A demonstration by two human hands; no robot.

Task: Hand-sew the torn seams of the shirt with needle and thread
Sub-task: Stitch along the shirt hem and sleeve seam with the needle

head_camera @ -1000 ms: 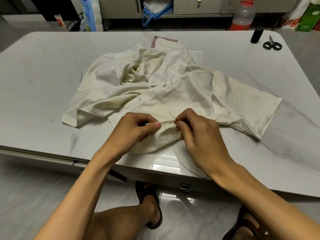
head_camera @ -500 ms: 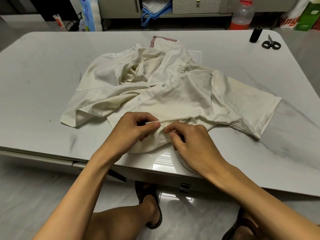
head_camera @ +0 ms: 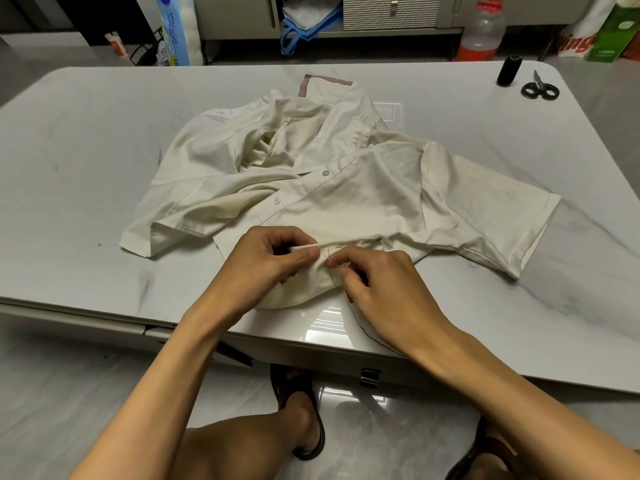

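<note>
The cream shirt [head_camera: 349, 192] lies crumpled in the middle of the pale table [head_camera: 86, 168], collar toward the far side, one short sleeve spread out to your right and its lower edge bunched near the table's front edge, where you are working. Your left hand [head_camera: 270, 263] pinches a raised fold of that edge between thumb and forefinger, the other fingers curled under. Your right hand [head_camera: 384, 289] is just beside it, thumb and forefinger pinched on the thin needle [head_camera: 330, 260], which slants up to the left with its tip against the fold by your left thumb. A dark thread [head_camera: 358, 323] trails from the needle down over the cloth and runs under your right wrist toward the table's edge. At the far right corner of the table a black spool [head_camera: 509, 69] stands upright, and black-handled scissors [head_camera: 539, 89] lie just beside it, closed as far as you can see. On the floor beyond the table stands a clear plastic bottle [head_camera: 483, 29] with a red cap and red at its base; whether that red is liquid or label you cannot tell. To its left a bag with blue handles [head_camera: 304, 20] holds something white. A green box [head_camera: 613, 29] sits far right, and a blue-and-white printed pack [head_camera: 176, 29] stands far left.
</note>
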